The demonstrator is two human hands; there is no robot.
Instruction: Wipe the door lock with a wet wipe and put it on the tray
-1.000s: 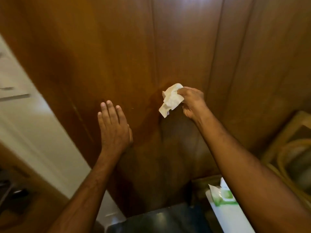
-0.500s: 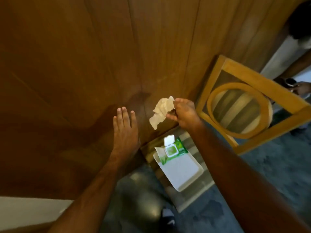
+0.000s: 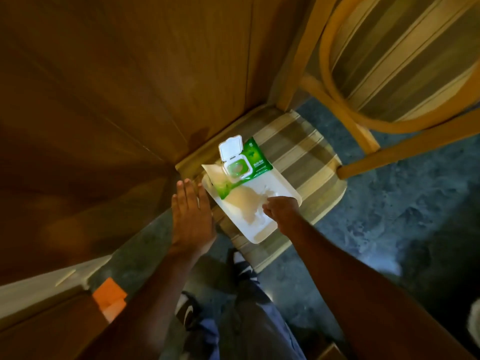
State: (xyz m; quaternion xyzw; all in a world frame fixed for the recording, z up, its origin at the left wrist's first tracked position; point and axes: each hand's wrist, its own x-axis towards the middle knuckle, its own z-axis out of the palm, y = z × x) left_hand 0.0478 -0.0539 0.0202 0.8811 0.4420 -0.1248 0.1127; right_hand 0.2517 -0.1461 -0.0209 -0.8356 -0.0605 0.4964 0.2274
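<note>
The white tray (image 3: 260, 235) lies on a striped chair seat (image 3: 308, 152) below me. A crumpled wet wipe (image 3: 244, 205) hangs low over the tray's middle, pinched in my right hand (image 3: 281, 210), and may touch the tray. My left hand (image 3: 191, 216) is flat with fingers straight, just left of the tray's near corner, holding nothing. A green pack of wet wipes (image 3: 255, 158) with its white lid flipped open sits on the tray's far end. The door lock is out of view.
The brown wooden door (image 3: 130, 87) fills the upper left, close to the chair. The chair's wooden back (image 3: 335, 81) rises at the upper right. Dark floor surrounds the chair. My legs and a shoe (image 3: 187, 310) are below. An orange block (image 3: 109, 297) sits at the door's foot.
My view has swung down from the door to the chair. My right hand has carried the wipe down onto the tray area. My left hand has come off the door and lowered beside the tray.
</note>
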